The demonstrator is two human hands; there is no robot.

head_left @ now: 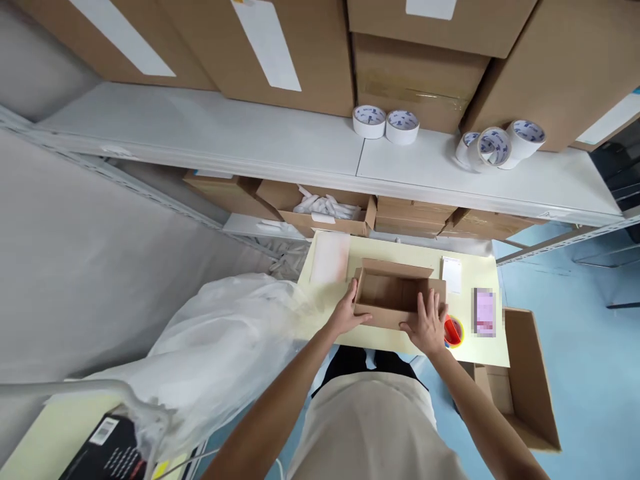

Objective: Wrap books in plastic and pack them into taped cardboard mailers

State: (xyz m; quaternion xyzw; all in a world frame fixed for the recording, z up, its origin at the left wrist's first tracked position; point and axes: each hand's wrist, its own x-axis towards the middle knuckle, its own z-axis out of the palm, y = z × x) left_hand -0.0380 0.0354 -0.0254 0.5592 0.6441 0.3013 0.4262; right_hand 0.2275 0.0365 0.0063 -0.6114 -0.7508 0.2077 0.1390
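A small brown cardboard box [395,319] stands on the pale yellow table with its top open, a flap raised along its far side. I see its bare inside, partly covered by my right hand. My left hand [345,313] holds the box's left end, thumb along the near wall and fingers at the left edge. At the right end, my right hand [427,327] grips the near corner, fingers stretched over the flap and thumb on the near wall. Just beside the right wrist lies a red and yellow tape roll [453,331].
On the table [380,340] lie a white card [451,275] and a blurred pink item [485,313]. A larger open carton [535,380] is at the right. White wrapping [215,340] bulges at the left. Tape rolls [403,127] and big cartons fill the shelf [240,133] ahead.
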